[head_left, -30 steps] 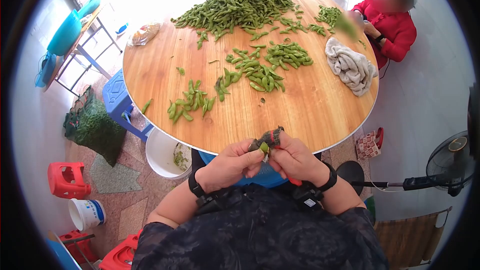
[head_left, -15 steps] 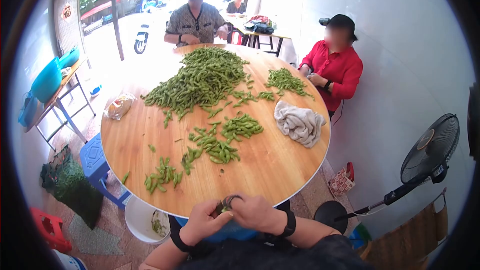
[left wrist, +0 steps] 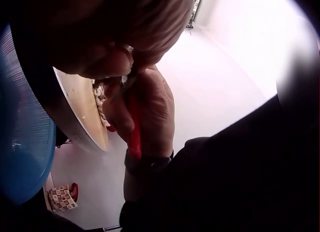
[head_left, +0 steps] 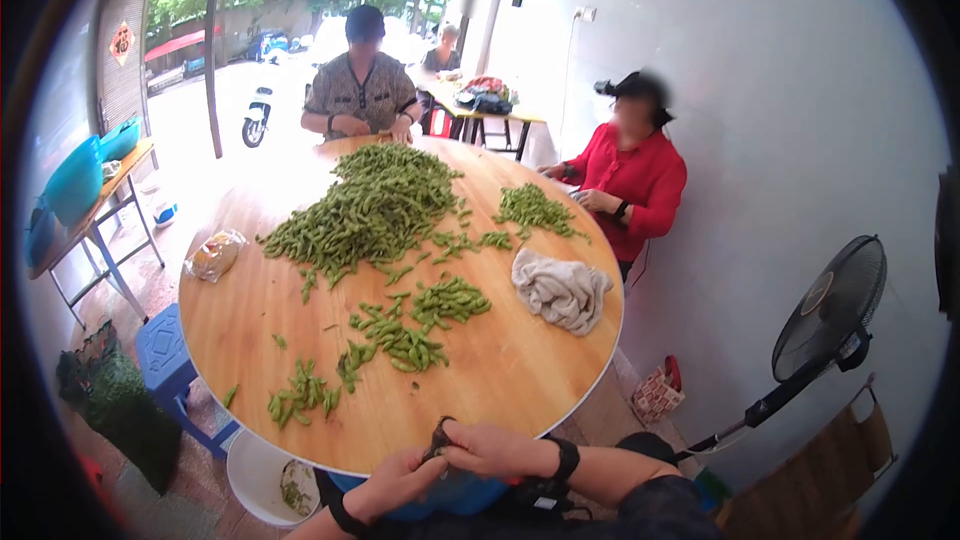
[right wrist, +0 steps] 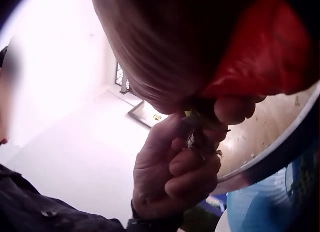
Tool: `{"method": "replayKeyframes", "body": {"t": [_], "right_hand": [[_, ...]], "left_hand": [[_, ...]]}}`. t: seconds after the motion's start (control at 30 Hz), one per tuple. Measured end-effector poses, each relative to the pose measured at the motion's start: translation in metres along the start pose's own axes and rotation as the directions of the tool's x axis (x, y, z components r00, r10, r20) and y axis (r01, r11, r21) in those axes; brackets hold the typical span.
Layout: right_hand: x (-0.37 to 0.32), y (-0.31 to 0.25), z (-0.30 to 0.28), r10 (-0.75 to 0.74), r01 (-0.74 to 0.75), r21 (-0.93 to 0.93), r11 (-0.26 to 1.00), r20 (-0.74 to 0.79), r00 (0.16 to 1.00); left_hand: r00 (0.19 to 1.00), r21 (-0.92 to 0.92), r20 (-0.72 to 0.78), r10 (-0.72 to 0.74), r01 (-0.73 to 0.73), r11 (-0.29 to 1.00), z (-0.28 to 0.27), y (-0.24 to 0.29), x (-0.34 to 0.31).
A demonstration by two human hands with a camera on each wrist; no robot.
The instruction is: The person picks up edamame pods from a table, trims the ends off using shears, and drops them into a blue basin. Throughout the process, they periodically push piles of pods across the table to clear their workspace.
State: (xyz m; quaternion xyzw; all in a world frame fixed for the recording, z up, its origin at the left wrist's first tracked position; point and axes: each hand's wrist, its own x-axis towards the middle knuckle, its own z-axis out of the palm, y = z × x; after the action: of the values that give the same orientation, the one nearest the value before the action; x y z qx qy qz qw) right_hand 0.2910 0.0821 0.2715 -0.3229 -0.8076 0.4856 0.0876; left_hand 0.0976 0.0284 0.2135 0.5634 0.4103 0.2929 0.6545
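Note:
Close together at the table's near edge, my left hand point(head_left: 400, 480) and right hand point(head_left: 495, 450) meet at the fingertips. In the right wrist view, the curled fingers of my left hand point(right wrist: 175, 174) pinch a small pod point(right wrist: 188, 113), mostly hidden, with dark and whitish bits beside it. My right hand point(left wrist: 155, 109) curls round a red object point(left wrist: 134, 134) lying along its palm; its far end is hidden. A dark covering point(head_left: 440, 432) shows at the right fingertips. Green pods point(head_left: 370, 205) form a big heap farther back, with smaller groups point(head_left: 300, 395) nearer.
The round table point(head_left: 480, 380) also bears a grey cloth point(head_left: 562, 290) and a plastic bag point(head_left: 214, 255). Below its near edge are a blue basket point(left wrist: 25, 127) and a white bucket point(head_left: 255, 475). Two people sit around it; a fan point(head_left: 830, 310) stands right.
The head view has tilted up and shifted, so table and hands lie lower and farther left in it. Both hands remain together; the green piece between them is less visible.

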Motion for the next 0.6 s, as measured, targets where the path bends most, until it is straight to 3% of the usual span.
{"method": "replayKeyframes", "body": {"t": [0.07,0.13,0.2,0.23,0.47,0.53,0.6], "right_hand": [[0.003,0.017,0.011,-0.045,0.033,-0.112,0.993,-0.107,0.993],[0.002,0.018,0.012,-0.143,0.124,-0.147,0.981,-0.128,0.981],[-0.003,0.01,0.008,-0.076,0.051,-0.202,0.978,-0.122,0.99],[-0.003,0.009,0.009,-0.069,0.041,-0.195,0.98,-0.138,0.988],[0.004,0.032,0.019,-0.139,0.132,-0.05,0.99,-0.193,0.971],[0.001,0.024,0.018,-0.131,0.114,-0.099,0.989,-0.183,0.974],[0.002,0.021,0.02,-0.094,0.072,-0.142,0.987,-0.158,0.983]], "left_hand": [[0.996,-0.047,-0.085,-0.001,-0.003,0.999,0.0,0.001,0.003],[0.989,-0.129,-0.114,-0.092,0.077,0.989,0.0,0.007,0.002],[0.983,-0.251,-0.129,-0.133,0.097,0.963,-0.001,0.0,0.004],[0.979,-0.228,-0.192,-0.062,0.017,0.974,0.007,0.004,0.003],[0.976,-0.357,-0.154,-0.154,0.09,0.93,0.009,-0.003,0.004],[0.989,-0.394,-0.054,-0.139,0.107,0.913,0.007,-0.009,0.005],[0.984,-0.415,-0.047,-0.173,0.138,0.899,0.01,-0.012,0.004]]}}
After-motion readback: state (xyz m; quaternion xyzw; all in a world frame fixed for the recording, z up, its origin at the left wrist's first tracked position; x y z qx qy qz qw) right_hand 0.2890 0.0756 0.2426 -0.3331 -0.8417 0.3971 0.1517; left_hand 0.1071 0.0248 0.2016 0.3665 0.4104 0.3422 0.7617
